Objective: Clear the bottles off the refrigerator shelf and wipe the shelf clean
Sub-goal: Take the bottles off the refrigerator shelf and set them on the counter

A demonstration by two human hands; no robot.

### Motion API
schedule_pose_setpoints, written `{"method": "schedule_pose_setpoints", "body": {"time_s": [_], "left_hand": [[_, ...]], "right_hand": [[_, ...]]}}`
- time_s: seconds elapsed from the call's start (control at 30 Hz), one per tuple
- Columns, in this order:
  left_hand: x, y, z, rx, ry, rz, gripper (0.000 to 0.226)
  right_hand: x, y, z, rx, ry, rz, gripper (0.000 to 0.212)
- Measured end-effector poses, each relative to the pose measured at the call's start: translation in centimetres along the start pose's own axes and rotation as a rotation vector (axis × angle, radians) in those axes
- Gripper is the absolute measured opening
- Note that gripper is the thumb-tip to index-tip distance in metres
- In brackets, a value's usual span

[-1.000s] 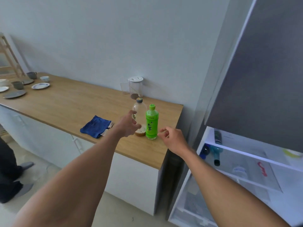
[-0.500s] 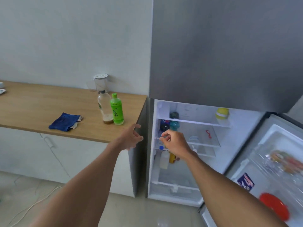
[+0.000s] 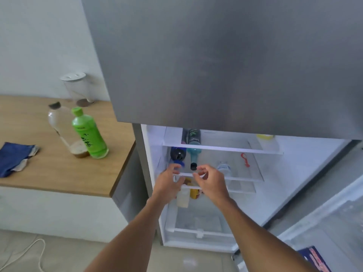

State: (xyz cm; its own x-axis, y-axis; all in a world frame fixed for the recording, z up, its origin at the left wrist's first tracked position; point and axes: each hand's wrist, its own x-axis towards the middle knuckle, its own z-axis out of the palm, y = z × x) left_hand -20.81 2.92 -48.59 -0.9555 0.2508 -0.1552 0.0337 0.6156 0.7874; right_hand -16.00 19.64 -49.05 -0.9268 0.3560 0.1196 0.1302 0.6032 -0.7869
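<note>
The open refrigerator shows a glass shelf (image 3: 241,178) with two bottles lying on it, necks toward me. The dark bottle with a blue cap (image 3: 177,154) lies at the left and the teal bottle with a black cap (image 3: 194,156) lies beside it. My left hand (image 3: 170,183) is open, its fingers just under the blue cap. My right hand (image 3: 211,180) is open with curled fingers, right below the black cap. Neither hand grips a bottle. On the wooden counter (image 3: 59,173) stand a green tea bottle (image 3: 89,134) and a clear bottle (image 3: 62,130).
A blue cloth (image 3: 13,158) lies on the counter's left. A clear jug with a white lid (image 3: 75,87) stands by the wall. The upper shelf (image 3: 222,149) carries a yellow item at its right. A red hook (image 3: 244,160) and a small water bottle (image 3: 223,168) lie on the shelf. The fridge door (image 3: 324,222) hangs open at the right.
My view has swung from the counter to the fridge. Both hands moved away from the counter bottles and reached forward to the necks of the two bottles on the shelf.
</note>
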Motion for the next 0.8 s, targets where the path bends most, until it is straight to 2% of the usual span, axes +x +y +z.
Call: {"method": "schedule_pose_setpoints", "body": {"time_s": [0.1,0.2,0.37,0.6,0.8], "left_hand": [[3.2,-2.3,2.4,0.083,0.036,-0.022,0.038],[5.9,-4.0,4.3,0.133,0.08,-0.055,0.046],[10.1,-5.9,7.5,-0.026,0.195,-0.017,0.046],[12.9,-6.5,9.2,-0.214,0.326,-0.067,0.031],[9.1,-4.2,7.9,-0.149,0.31,-0.094,0.031]], "right_hand": [[3.3,3.3,2.0,-0.018,0.009,-0.005,0.028],[5.7,6.4,4.4,-0.028,0.017,-0.029,0.032],[7.9,10.1,7.7,-0.108,0.003,-0.178,0.038],[9.4,10.3,8.9,-0.024,0.036,-0.164,0.027],[7.3,9.3,6.5,0.01,0.077,-0.126,0.026]]}}
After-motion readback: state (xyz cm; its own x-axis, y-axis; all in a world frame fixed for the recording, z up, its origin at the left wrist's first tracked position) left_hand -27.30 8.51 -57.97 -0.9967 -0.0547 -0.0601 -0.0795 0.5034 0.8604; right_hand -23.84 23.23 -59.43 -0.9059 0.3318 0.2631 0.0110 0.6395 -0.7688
